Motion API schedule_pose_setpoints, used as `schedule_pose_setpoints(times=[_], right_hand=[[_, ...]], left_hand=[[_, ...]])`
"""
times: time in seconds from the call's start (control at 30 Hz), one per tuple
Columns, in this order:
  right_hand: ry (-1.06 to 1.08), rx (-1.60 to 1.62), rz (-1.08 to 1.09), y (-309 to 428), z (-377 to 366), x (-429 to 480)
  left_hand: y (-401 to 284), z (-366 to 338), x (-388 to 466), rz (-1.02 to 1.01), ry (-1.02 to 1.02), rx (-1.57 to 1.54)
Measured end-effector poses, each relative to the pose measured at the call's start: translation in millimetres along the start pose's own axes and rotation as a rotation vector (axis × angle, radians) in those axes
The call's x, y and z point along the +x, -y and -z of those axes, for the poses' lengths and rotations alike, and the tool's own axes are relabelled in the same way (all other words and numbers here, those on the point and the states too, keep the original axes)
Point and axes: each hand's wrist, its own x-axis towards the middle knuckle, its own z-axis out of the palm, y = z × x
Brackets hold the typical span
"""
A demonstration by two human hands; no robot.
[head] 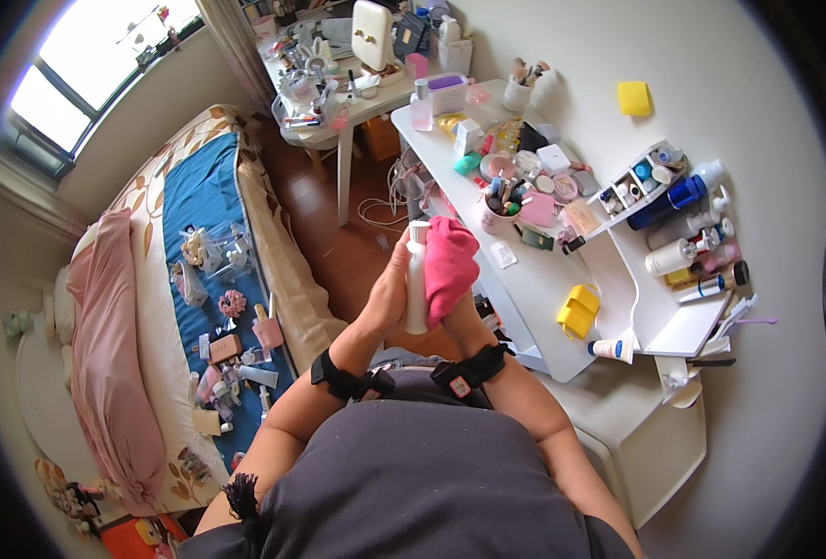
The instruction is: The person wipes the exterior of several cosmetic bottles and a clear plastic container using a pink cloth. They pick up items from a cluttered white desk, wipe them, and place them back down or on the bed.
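A white plastic bottle [416, 293] with a ribbed white cap stands upright between my hands, in front of my torso. My left hand [389, 290] is wrapped around its left side. Against the bottle's right side lies a bunched pink cloth [450, 269], which my right hand [458, 323] holds. The cloth hides most of the right hand's fingers. Both hands are above the floor, to the left of the white vanity table [486, 283]. A black strap with a small device is on each wrist.
Cosmetics, a pink cup of pens and brushes [500, 213] and a yellow case [578, 311] lie on the vanity table. A white organizer [615, 279] with bottles stands along the wall. Left is a bed with toiletries on a blue runner [207, 182]. Behind stands a cluttered desk [378, 98]; cables [385, 209] trail below.
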Motion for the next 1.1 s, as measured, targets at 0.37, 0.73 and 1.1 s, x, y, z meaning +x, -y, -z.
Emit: schedule_pose_setpoints(times=[0.37,0.73,1.1], right_hand=[[-0.021,0.228,-0.134,-5.1,6.4,3.9],[-0.050,-0.281,0.180,33.0,-27.3,17.8],[0.019,0.087,0.125,25.9,-10.2,37.3]], left_hand=[[-13.3,-4.7,-8.2,-0.382,0.158,0.735],[-15.8,-15.3,8.8,-0.432,-0.248,-0.382],[-15.5,-14.4,21.6,-0.070,-0.247,-0.836]])
